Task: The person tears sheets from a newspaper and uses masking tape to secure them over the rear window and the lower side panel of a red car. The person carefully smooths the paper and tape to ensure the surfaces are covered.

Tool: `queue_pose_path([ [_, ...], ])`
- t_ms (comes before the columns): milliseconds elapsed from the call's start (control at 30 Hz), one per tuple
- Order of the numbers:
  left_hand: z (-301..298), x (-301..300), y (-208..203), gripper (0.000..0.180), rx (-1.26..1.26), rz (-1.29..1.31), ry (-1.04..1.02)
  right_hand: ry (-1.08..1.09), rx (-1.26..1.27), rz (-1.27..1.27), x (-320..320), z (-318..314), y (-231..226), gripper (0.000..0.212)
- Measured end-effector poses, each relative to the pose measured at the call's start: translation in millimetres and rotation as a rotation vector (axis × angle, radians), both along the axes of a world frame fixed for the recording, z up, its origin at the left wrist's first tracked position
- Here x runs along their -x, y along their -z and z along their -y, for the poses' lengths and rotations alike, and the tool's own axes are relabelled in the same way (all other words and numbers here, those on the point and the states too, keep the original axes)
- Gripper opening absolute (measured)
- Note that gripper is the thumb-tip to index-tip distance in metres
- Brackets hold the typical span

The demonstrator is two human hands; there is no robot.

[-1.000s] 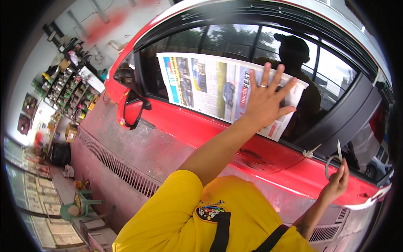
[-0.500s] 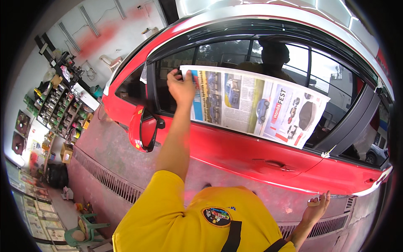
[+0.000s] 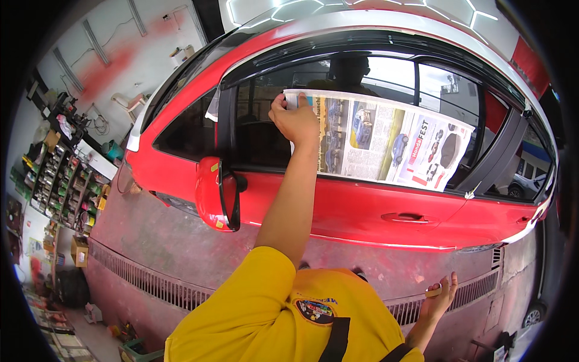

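Note:
A printed newspaper sheet (image 3: 368, 136) lies against the side window of a red car door (image 3: 356, 208), its long side along the bottom of the glass. My left hand (image 3: 295, 117) pinches the sheet's upper left corner between thumb and fingers, pressed to the window. Low at the right, away from the car, my right hand (image 3: 443, 298) is curled round a small tan roll of tape (image 3: 433, 292), partly covered by the fingers. Just left of the sheet's lower end, the red side mirror (image 3: 211, 193) juts out.
A door handle (image 3: 405, 217) sits below the sheet. Floor grating (image 3: 145, 274) runs behind me. Shelves of cans (image 3: 63, 187) stand at the left, with a cardboard box (image 3: 79, 250) near them. A white strip (image 3: 471, 192) sticks to the door trim.
The view has shifted, so the car appears farther left and turned. My left hand stays at the sheet's upper left corner, fingers now bent over its edge. My right hand still holds the tape.

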State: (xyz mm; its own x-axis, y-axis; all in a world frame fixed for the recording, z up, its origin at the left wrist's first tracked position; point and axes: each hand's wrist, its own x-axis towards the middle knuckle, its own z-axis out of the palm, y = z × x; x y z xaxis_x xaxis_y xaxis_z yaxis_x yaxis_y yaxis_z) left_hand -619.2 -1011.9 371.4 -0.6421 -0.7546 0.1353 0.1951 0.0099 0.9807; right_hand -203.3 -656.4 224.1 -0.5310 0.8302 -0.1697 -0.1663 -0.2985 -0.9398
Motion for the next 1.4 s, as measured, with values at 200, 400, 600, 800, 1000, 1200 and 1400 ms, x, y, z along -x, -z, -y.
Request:
queue_pose_path([
  [200,6,4,15,0.045,-0.005,-0.059,0.076,0.051,-0.063,-0.010,0,2,-14,0.053],
  [400,17,3,16,0.047,0.041,-0.066,0.107,-0.077,-0.085,-0.002,22,16,-16,0.055],
  [600,24,-1,19,0.054,-0.066,-0.091,0.153,-0.094,-0.089,0.027,43,16,-18,0.054],
  [800,27,11,26,0.048,-0.037,-0.116,0.181,-0.191,-0.112,0.011,73,-8,-8,0.055],
  [1000,44,6,12,0.029,0.164,-0.029,0.022,-0.203,-0.135,-0.011,92,-35,-3,0.054],
  [1200,48,26,19,0.020,0.191,-0.059,0.014,-0.213,-0.086,-0.004,113,-38,-13,0.053],
  [1400,41,-14,17,0.013,0.357,-0.310,-0.050,-0.227,0.245,-0.195,125,-20,-34,0.051],
])
